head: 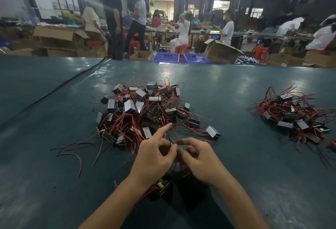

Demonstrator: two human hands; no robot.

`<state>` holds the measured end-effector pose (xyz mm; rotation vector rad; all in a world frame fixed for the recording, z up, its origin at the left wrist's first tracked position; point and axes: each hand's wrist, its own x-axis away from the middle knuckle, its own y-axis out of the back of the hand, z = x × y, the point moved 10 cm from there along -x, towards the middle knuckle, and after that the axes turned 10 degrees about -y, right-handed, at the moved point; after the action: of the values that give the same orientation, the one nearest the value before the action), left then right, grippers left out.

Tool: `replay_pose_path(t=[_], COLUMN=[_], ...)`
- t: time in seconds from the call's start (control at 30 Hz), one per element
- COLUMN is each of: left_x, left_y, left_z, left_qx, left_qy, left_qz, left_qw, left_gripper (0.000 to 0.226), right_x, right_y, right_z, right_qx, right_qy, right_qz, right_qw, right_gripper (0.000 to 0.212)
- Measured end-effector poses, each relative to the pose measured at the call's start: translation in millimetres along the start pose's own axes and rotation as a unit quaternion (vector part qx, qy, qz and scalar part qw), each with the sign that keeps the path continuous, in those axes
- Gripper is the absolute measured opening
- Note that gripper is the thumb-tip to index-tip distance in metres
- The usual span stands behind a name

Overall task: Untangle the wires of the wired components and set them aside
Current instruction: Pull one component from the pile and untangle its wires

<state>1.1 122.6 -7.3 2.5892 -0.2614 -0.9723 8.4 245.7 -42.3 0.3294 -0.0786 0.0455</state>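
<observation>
Wired component point(162, 186) lies on the green table cover point(54, 92) under your left wrist, close to the near edge, its wires point(170, 140) rising between your hands. Your left hand point(154, 157) pinches these wires with curled fingers, index finger extended toward the tangled pile point(141, 110) just beyond. Your right hand point(200, 161), fingers curled, grips the same wires, touching the left. A second pile point(294, 117) sits well apart at the right.
</observation>
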Motion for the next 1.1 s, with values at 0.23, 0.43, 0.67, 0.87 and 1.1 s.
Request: replay_pose_path(t=[0.23,0.43,0.67,0.87,1.1], left_x=[1.9,3.4,-0.4,-1.0,1.2], left_y=[7.7,-0.4,-8.5,-10.2,-5.2], left_z=[29.4,40.4,20.8,24.8,28.1], left_qx=[0.108,0.242,0.191,0.166,0.218], left_qy=[0.122,0.182,0.099,0.112,0.131], left_qz=[-0.071,-0.083,-0.027,0.0,-0.046], left_qw=[0.984,0.949,0.976,0.98,0.966], left_gripper=[0.058,0.055,0.078,0.082,0.018], right_x=[0.3,7.1,28.0,7.0,8.7], right_y=[18.7,39.5,26.6,7.7,6.4], right_z=[2.8,6.1,37.1,12.7,19.3], right_qx=[-0.017,0.172,0.152,-0.088,-0.027], right_qy=[0.043,0.067,0.195,0.092,0.131], right_qz=[-0.105,-0.241,-0.294,-0.134,-0.141], right_qw=[0.993,0.953,0.923,0.983,0.981], right_gripper=[0.025,0.035,0.03,0.031,0.018])
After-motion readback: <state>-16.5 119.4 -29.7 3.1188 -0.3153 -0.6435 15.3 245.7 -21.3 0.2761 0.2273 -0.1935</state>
